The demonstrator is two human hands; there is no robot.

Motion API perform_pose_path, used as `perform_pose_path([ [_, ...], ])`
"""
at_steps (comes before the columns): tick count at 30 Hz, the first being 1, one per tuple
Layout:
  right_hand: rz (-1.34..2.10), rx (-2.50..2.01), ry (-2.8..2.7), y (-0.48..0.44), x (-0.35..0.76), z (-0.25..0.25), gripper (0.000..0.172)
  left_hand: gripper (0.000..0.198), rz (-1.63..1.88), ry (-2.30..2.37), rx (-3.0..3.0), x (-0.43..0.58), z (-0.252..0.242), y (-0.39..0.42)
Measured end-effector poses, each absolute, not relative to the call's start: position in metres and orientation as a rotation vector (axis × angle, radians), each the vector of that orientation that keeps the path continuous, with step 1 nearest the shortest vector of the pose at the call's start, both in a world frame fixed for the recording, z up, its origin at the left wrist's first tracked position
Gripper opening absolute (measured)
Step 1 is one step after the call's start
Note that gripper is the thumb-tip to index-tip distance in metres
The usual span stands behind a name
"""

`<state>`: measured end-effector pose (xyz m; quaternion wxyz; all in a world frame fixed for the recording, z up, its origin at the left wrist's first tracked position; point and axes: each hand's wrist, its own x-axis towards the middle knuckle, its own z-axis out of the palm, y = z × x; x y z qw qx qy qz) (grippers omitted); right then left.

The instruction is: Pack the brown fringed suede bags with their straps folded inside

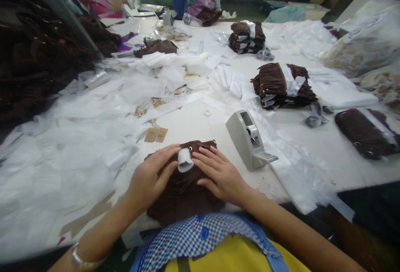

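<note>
A dark brown fringed bag lies at the table's near edge, right in front of me. On its upper part sits a short curl of white wrapping, next to a small gold-coloured ring. My left hand rests on the bag's left side, fingers stretched out and thumb tip beside the curl. From the right, my right hand lies flat on the bag with spread fingers, their tips at the curl's other side. Parts of the bag are hidden under both hands. Just beyond my right hand stands a grey tape dispenser.
Loose white wrapping sheets cover the left side. Brown tags lie beyond the bag. Bundled brown fringed bags sit at the right, with another wrapped bag nearer. Two people work across the table; a dark brown heap rises at left.
</note>
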<state>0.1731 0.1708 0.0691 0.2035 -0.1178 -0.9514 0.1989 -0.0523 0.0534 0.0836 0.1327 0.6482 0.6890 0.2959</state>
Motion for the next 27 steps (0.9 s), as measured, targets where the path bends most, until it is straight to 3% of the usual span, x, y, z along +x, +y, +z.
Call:
perform_pose_path([
  [6, 0.393, -0.287, -2.768, 0.166, 0.185, 0.035, 0.054, 0.069, 0.601, 1.977, 2.285, -0.007, 0.042, 0.011],
  [10, 0.364, -0.257, -2.677, 0.16, 0.182, 0.053, 0.045, 0.074, 0.804, 2.075, 2.146, -0.001, 0.041, 0.003],
  [15, 0.33, -0.004, -2.813, 0.169, 0.184, 0.074, 0.033, 0.095, 0.965, 2.198, 1.834, -0.005, 0.043, -0.004],
  [18, 0.201, -0.051, -2.958, 0.183, 0.212, 0.08, 0.027, 0.069, 0.861, 2.223, 1.925, -0.012, 0.046, -0.01],
  [22, 0.005, -0.688, -2.76, 0.178, 0.245, 0.094, 0.031, 0.027, 0.92, 2.3, 2.062, -0.007, 0.065, -0.015],
  [27, 0.286, -0.392, -2.633, 0.144, 0.21, 0.089, 0.037, 0.036, 0.85, 2.137, 2.182, 0.017, 0.071, 0.005],
])
